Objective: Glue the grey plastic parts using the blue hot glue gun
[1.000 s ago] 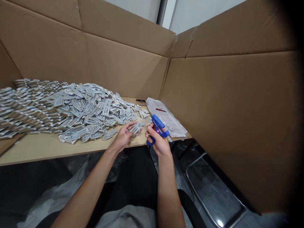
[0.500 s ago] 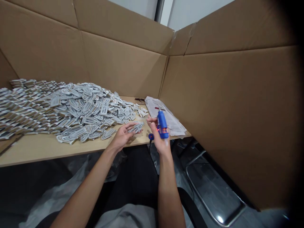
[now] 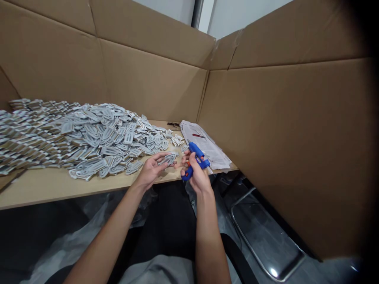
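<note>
The left hand (image 3: 150,170) pinched a grey, arch-shaped openwork piece (image 3: 168,159), best gripped lightly by its edges. Just right of it, the right hand (image 3: 200,179) held a smooth blue glue gun (image 3: 196,148), its nozzle (image 3: 188,141) best kept clear of skin. Beyond and left of the left hand sprawled a pile of flat, pale pieces (image 3: 111,136); beyond the right lay creased paper (image 3: 213,150).

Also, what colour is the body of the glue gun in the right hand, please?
Blue, seen best in the head view.

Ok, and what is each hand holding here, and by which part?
The left hand pinches a grey cutout by its edges; the right hand grips a blue glue gun around its handle.
</note>
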`<move>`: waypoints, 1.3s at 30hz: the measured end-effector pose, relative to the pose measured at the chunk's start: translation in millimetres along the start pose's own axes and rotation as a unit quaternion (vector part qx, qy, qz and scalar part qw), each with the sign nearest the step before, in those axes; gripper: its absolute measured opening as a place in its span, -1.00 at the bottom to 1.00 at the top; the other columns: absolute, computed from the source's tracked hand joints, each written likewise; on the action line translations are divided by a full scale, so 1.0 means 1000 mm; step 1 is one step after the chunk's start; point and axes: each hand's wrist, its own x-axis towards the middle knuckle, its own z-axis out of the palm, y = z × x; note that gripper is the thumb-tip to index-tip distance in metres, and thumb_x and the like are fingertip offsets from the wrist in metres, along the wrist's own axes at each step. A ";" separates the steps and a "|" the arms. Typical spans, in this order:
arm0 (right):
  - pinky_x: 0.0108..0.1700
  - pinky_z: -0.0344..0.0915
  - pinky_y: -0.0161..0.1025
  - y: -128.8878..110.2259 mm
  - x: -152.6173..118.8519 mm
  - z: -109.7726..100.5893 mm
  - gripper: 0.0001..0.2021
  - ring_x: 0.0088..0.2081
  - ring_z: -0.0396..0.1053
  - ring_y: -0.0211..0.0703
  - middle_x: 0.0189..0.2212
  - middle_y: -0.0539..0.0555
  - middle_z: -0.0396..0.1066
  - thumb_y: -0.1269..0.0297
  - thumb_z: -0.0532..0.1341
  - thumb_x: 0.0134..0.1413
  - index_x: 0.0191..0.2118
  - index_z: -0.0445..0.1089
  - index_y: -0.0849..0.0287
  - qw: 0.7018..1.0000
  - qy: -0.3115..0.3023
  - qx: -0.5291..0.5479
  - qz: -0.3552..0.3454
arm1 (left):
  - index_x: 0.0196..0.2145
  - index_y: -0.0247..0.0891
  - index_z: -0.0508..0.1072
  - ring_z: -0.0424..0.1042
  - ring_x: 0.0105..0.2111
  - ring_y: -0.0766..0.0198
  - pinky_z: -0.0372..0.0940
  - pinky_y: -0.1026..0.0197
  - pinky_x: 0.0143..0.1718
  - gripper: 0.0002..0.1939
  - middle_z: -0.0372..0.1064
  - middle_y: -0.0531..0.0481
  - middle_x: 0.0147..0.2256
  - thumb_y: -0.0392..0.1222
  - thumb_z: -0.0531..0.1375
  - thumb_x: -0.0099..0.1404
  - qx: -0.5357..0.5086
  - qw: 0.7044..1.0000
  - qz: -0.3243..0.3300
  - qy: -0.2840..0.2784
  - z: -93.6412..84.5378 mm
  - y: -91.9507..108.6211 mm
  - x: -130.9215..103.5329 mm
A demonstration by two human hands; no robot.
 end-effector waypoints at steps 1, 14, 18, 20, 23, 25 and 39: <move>-0.40 0.46 -0.34 -0.002 0.000 0.000 -0.58 -0.28 0.60 -0.10 -0.39 -0.05 0.42 -0.11 0.39 0.06 -0.15 0.40 0.10 0.999 -0.004 0.035 0.006 | -0.02 -0.29 0.55 0.60 -0.14 0.09 0.44 0.13 -0.03 -0.50 0.51 -0.19 0.02 -0.19 0.48 0.07 0.000 1.000 -0.007 -0.007 0.000 0.000 0.000; 0.15 0.42 -0.01 0.017 0.011 -0.005 -0.62 0.00 0.56 0.06 -0.22 0.01 0.55 -0.04 0.43 0.03 -0.19 0.39 0.08 0.996 0.049 0.060 -0.042 | -0.05 -0.31 0.42 0.57 -0.02 -0.02 0.39 -0.13 0.13 -0.66 0.57 -0.19 -0.13 -0.39 0.34 0.23 -0.139 0.984 -0.073 -0.090 -0.005 0.003 -0.004; 0.01 0.51 -0.07 0.018 0.009 -0.004 -0.57 -0.12 0.59 0.01 -0.26 0.06 0.56 -0.14 0.40 0.00 -0.20 0.41 0.10 0.998 0.060 -0.029 -0.023 | -0.04 -0.31 0.39 0.54 0.02 -0.02 0.34 -0.17 0.18 -0.67 0.56 -0.23 -0.07 -0.43 0.30 0.26 -0.167 0.980 -0.059 -0.088 -0.005 0.002 -0.004; -0.08 0.54 -0.11 0.017 0.007 -0.003 -0.57 -0.20 0.59 -0.04 -0.27 0.06 0.56 -0.14 0.38 0.03 -0.19 0.42 0.12 0.997 0.049 -0.062 -0.019 | -0.06 -0.29 0.38 0.56 -0.01 0.04 0.34 -0.10 0.19 -0.67 0.57 -0.19 -0.10 -0.47 0.29 0.25 -0.178 0.981 -0.054 -0.061 -0.004 0.002 -0.003; -0.17 0.55 -0.13 0.015 0.003 -0.002 -0.60 -0.29 0.59 -0.07 -0.28 0.04 0.56 -0.12 0.35 0.07 -0.17 0.43 0.11 0.993 0.031 -0.111 -0.012 | -0.11 -0.26 0.37 0.58 -0.04 0.12 0.33 -0.03 0.21 -0.69 0.59 -0.13 -0.14 -0.49 0.28 0.24 -0.191 0.980 -0.053 -0.025 -0.002 0.002 -0.001; -0.26 0.55 -0.14 0.013 0.001 -0.002 -0.60 -0.38 0.59 -0.07 -0.31 0.03 0.56 -0.13 0.34 0.08 -0.17 0.43 0.11 0.989 0.023 -0.143 0.007 | -0.12 -0.27 0.37 0.58 -0.05 0.11 0.32 -0.04 0.21 -0.70 0.59 -0.14 -0.15 -0.48 0.28 0.24 -0.193 0.980 -0.048 -0.003 -0.001 0.001 0.000; -0.06 0.55 -0.12 0.011 0.007 -0.001 -0.55 -0.07 0.60 0.06 -0.18 0.09 0.57 -0.19 0.38 0.01 -0.27 0.43 0.12 0.998 0.060 0.027 0.008 | 0.02 -0.37 0.38 0.53 0.04 -0.16 0.31 -0.37 0.16 -0.74 0.51 -0.36 0.01 -0.34 0.19 0.38 -0.167 0.973 -0.134 -0.084 0.005 0.009 -0.006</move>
